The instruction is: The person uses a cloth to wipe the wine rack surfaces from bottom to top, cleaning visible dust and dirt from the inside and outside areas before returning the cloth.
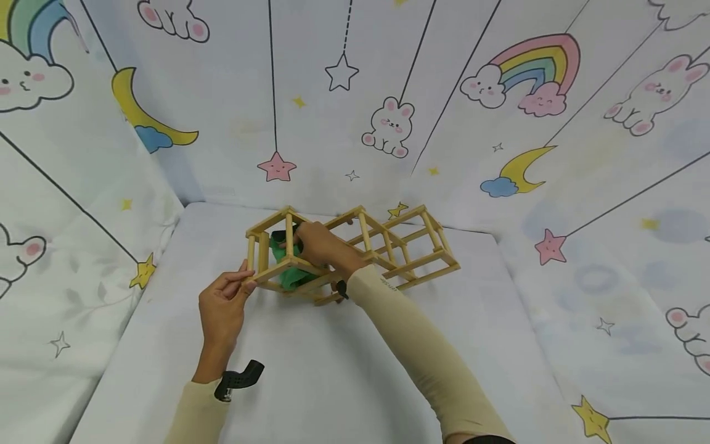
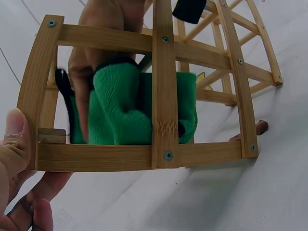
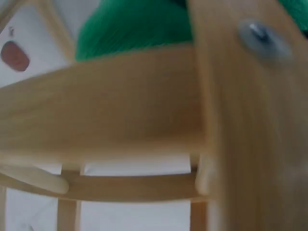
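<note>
A wooden rack (image 1: 364, 231) of light slats and posts, screwed together in several open sections, stands at the back of the table. At its left end my left hand (image 1: 222, 308) grips a lower corner, thumb on the near side of the post in the left wrist view. My right hand (image 1: 318, 243) reaches inside the left section and holds a green fluffy cloth (image 2: 115, 110) with dark edging against the slats. Part of that hand is hidden behind a rail. In the right wrist view, blurred slats (image 3: 120, 96) fill most of the picture, with some green above.
The rack stands on a white-covered table (image 1: 310, 382). Close behind it rises a white backdrop (image 1: 233, 166) printed with rabbits, stars and rainbows, which also hangs at both sides. A black wrist mount (image 1: 241, 377) juts from the left wrist.
</note>
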Tool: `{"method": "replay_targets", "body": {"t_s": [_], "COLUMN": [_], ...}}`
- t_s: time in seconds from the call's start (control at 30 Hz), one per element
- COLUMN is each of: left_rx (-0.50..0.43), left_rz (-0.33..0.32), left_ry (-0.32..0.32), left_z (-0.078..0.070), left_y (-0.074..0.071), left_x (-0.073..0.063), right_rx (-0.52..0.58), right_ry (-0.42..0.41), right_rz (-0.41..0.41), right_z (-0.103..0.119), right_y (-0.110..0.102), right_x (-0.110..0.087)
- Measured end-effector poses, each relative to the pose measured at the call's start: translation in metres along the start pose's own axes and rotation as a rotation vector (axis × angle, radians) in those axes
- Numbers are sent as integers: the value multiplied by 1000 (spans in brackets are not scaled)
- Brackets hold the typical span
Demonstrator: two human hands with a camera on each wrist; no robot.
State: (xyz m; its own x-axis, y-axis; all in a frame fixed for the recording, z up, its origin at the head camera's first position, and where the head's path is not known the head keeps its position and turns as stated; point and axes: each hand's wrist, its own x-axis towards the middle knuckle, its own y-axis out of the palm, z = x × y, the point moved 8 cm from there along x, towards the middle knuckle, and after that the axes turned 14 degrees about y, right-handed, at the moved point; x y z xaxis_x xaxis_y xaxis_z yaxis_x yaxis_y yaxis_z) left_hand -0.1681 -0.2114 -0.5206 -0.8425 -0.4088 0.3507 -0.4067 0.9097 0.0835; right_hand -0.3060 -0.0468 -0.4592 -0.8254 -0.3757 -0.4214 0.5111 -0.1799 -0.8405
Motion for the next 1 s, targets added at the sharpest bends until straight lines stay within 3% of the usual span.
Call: {"method": "replay_targets", "body": {"t_s": [0.13, 0.33, 0.47, 0.67, 0.77, 0.83, 1.0], "left_rx": [19, 1, 3, 17, 27, 27, 9], "left_rz": [20, 5, -6, -5, -19, -24, -25], "left_ry": [15, 32, 28, 31, 32, 28, 23], "left_z": [-2, -7, -6, -4, -3, -2, -2], "left_y": [4, 2, 1, 2, 1, 1, 3], "left_x": [0, 2, 1, 0, 0, -1, -1], "right_rx": [-16, 136, 67, 63, 37, 44, 204], "right_ry": [32, 0, 6, 17, 18, 0, -75], "right_rz": [-15, 37, 127, 141, 185, 200, 166], "right_z": [-2, 1, 2, 0, 1, 2, -4], "right_y": [3, 5, 9, 9, 9, 5, -23], "right_x": [7, 9, 7, 5, 3, 0, -20]}}
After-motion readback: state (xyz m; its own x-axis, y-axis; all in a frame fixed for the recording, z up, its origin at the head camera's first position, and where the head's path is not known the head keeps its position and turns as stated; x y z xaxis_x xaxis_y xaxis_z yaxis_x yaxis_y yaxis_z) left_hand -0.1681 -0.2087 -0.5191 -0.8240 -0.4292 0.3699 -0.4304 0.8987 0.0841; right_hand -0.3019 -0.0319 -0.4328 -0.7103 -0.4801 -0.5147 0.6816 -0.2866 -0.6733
